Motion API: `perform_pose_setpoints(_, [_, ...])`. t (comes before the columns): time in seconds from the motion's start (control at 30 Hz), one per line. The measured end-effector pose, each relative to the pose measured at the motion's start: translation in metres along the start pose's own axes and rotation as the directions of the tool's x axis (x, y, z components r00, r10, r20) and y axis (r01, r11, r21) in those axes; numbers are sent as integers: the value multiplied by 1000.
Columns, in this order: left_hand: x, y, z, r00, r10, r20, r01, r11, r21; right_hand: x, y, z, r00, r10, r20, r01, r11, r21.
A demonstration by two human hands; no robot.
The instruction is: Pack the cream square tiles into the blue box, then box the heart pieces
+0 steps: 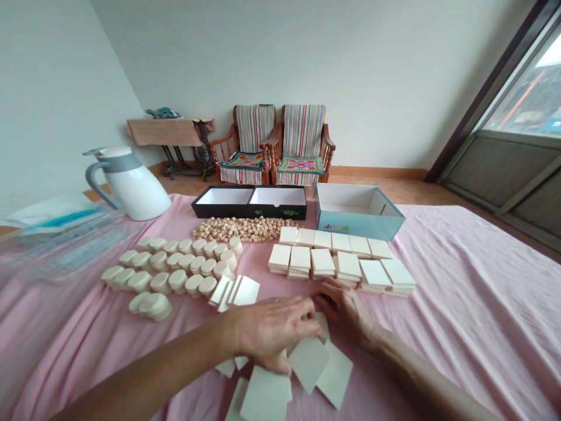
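My left hand [274,330] is bent over loose square wooden tiles, its thumb close to a pale tile [266,393]. Its fingers curl inward, and whatever they grip is hidden. My right hand [346,307] lies just in front of rows of stacked square tiles [322,261], fingers closed and pointing toward my left hand. I cannot make out what they hold. More loose tiles [309,362] overlap on the cloth between and below the hands. A short leaning row of square tiles [245,290] sits beyond my left wrist.
Rows of stacked round wooden discs [177,280] stand at left. Behind them lie many small wooden pieces [245,229], a black two-part box [221,210] and a light blue box [355,223]. A white jug [140,190] and clear plastic packaging [70,240] occupy the far left of the pink cloth [460,292].
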State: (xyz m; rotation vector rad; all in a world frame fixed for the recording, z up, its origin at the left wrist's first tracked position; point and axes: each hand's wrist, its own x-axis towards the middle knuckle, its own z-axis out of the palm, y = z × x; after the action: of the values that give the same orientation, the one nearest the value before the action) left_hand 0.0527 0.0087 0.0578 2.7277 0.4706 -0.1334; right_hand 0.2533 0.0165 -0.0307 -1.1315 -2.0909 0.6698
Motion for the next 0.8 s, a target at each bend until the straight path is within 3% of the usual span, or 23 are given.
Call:
perform_pose_setpoints(0.23, [7, 1, 11, 997, 7, -72, -4, 999, 39, 0, 0, -2, 1000, -29, -2, 29, 1000, -1])
perform_pose_setpoints(0.4, [6, -2, 1, 984, -59, -168, 60, 998, -1, 0, 0, -1, 999, -53, 9, 53, 998, 37])
perform_pose_setpoints(0.5, [1, -24, -14, 931, -143, -336, 142, 990, -28, 1, -1, -1, 999, -53, 4, 53, 997, 61])
perform_pose_setpoints(0.63, [-8, -72, -31, 788, -299, -539, 352, 936, -5, 0, -2, -2, 1000, -12, 10, 12, 1000, -14])
perform_pose_setpoints(0.73, [-12, -102, -32, 765, -316, -561, 403, 914, 34, -1, -3, -3, 1000, -12, 16, 13, 999, -30])
perform_pose_setpoints(0.8, [-13, -113, -28, 771, -320, -550, 411, 910, 46, 0, -3, -3, 1000, -13, 21, 14, 999, -34])
